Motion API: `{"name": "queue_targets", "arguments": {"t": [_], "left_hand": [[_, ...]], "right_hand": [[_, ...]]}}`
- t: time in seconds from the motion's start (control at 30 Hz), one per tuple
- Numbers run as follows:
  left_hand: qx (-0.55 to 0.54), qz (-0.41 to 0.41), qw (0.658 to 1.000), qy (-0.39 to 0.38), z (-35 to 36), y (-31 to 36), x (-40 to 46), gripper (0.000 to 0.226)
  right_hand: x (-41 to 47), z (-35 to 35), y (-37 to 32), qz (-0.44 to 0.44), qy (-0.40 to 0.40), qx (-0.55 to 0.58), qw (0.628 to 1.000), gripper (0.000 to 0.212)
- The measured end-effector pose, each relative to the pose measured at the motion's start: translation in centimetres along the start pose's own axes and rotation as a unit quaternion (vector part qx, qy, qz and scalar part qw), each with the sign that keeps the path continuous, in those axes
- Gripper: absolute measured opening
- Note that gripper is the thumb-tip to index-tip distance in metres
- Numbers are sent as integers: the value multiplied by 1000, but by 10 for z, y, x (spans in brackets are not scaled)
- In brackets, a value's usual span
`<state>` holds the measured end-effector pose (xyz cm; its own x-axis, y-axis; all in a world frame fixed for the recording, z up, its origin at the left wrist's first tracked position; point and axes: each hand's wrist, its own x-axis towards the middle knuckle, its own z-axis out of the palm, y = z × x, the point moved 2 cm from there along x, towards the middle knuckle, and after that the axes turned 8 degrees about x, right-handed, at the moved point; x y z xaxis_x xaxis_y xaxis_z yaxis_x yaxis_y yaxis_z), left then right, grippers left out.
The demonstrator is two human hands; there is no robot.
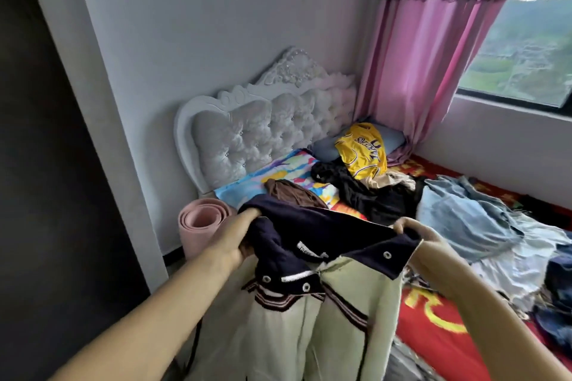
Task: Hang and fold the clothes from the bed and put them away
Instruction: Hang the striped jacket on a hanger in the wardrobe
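Pale walls are meeting in a corner behind a white tufted headboard point(266, 130), and a pink curtain point(424, 49) is hanging beside the window point(526, 49) on the right. A red-covered bed point(433, 322) is running from the headboard toward the camera, its near left edge lying just behind the hands. Between that edge and the left wall, a rolled pink foam mat point(201, 223) is standing on the floor, leaving only a narrow strip of open room there.

A person is holding up a navy-collared, pale green snap-front jacket point(325, 297) at the bed's near edge. The left hand point(235, 241) is gripping one end of the navy collar, fingers curled round the cloth. The right hand point(418, 238) is pinching the other end, fingers bent over it. The jacket's body is hanging down between the arms, apparently clear of the bed, though the lower part is running out of view.

Further up the bed, a yellow basketball jersey point(362, 151) is lying on a blue-grey pillow point(328, 148), touching a heap of black clothes point(371, 195). A brown garment point(291, 192) is resting on a bright multicoloured pillow point(278, 173). Light blue denim clothes point(470, 219) are spreading across the right side.
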<state>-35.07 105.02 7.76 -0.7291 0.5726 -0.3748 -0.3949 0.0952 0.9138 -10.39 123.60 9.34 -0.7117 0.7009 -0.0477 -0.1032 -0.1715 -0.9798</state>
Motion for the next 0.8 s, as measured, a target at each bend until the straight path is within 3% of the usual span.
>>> {"name": "queue_targets", "arguments": {"t": [0.13, 0.2, 0.27, 0.33, 0.4, 0.43, 0.5, 0.57, 0.63, 0.67, 0.7, 0.73, 0.8], "left_hand": [[61, 98, 991, 70, -1, -20, -57, 13], [90, 123, 986, 70, -6, -30, -81, 14], [101, 145, 979, 99, -17, -33, -102, 17], [78, 166, 973, 138, -27, -27, -118, 17], [46, 176, 969, 169, -38, -20, -130, 18], [33, 181, 965, 184, -46, -17, -136, 19], [31, 183, 960, 210, -66, -12, -148, 21], [25, 179, 949, 259, -100, -10, -160, 20], [7, 153, 936, 318, -141, -12, -172, 19], [-6, 140, 930, 339, -159, -14, -176, 18], [-19, 135, 924, 358, -178, -15, -181, 18], [-30, 133, 919, 371, -195, -16, -185, 17], [-36, 132, 914, 382, -219, -16, -193, 17]], "right_hand": [[-22, -10, 38, 75, 42, -22, 996, 41], [-23, 6, 45, 43, 51, -90, 994, 43], [-35, 42, 45, -22, -20, -201, 979, 34], [-54, 89, 60, -71, -163, -349, 920, 15], [-74, 127, 94, -87, -266, -483, 829, 28], [-84, 145, 108, -77, -285, -524, 799, 27], [-90, 160, 123, -39, -261, -544, 797, 25], [-80, 162, 115, 10, -225, -469, 854, 23], [-64, 164, 98, 91, -179, -264, 943, 23], [-58, 167, 90, 156, -168, -119, 966, 21], [-55, 174, 83, 222, -164, 37, 960, 18], [-52, 184, 77, 277, -155, 175, 932, 13], [-54, 208, 64, 317, -149, 302, 887, 13]]}}
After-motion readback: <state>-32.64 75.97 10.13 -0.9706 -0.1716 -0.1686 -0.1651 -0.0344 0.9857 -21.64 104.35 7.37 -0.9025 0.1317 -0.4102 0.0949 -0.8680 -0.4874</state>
